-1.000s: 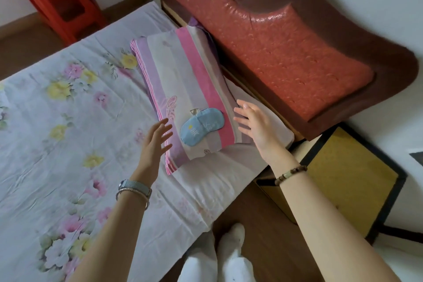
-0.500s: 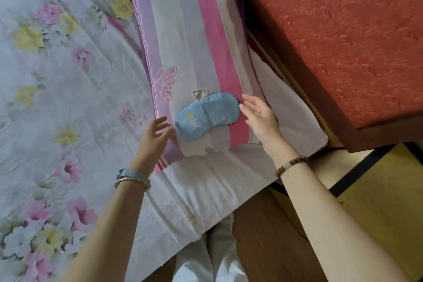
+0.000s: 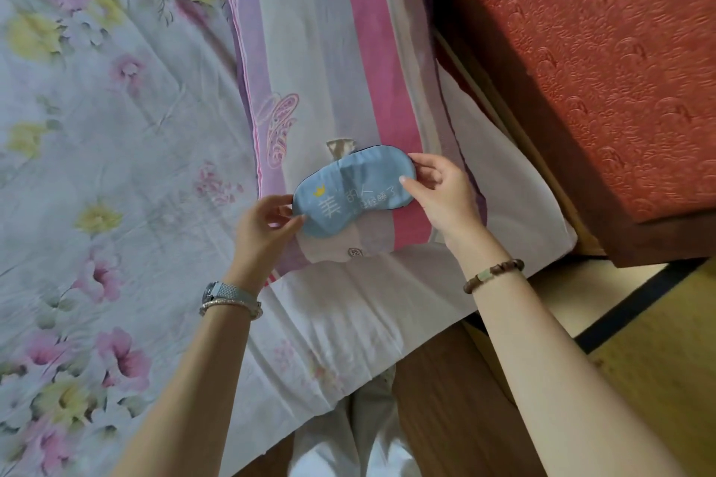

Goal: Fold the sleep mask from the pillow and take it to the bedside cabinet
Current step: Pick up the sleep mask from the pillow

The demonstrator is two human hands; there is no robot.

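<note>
the mask (image 3: 354,194), pale blue with white printed characters and a small yellow crown, lies spread flat and unfolded on the near end of the pillow (image 3: 329,62). the pillow is striped in pink, lilac and white, with a paisley motif beside the mask. a beige strap (image 3: 341,147) pokes out from behind the mask's top edge.

the left hand (image 3: 263,228) pinches the mask's left end, thumb on top and fingers curled under the edge. the right hand (image 3: 441,194) pinches the right end the same way, thumb pressing the front face. both hands are closed on the mask.

a silver watch (image 3: 228,296) sits on the left wrist, a brown bead bracelet (image 3: 494,275) on the right.

the pillow rests on a bed covered by a white sheet (image 3: 116,128) printed with pink and yellow flowers. a red padded headboard (image 3: 581,50) rises just right of the pillow. at the lower right, beside the bed, is a yellow surface with a dark border, the cabinet (image 3: 658,360), well apart from the mask. white trouser legs (image 3: 360,441) show at the bottom edge over a brown floor (image 3: 438,399).
</note>
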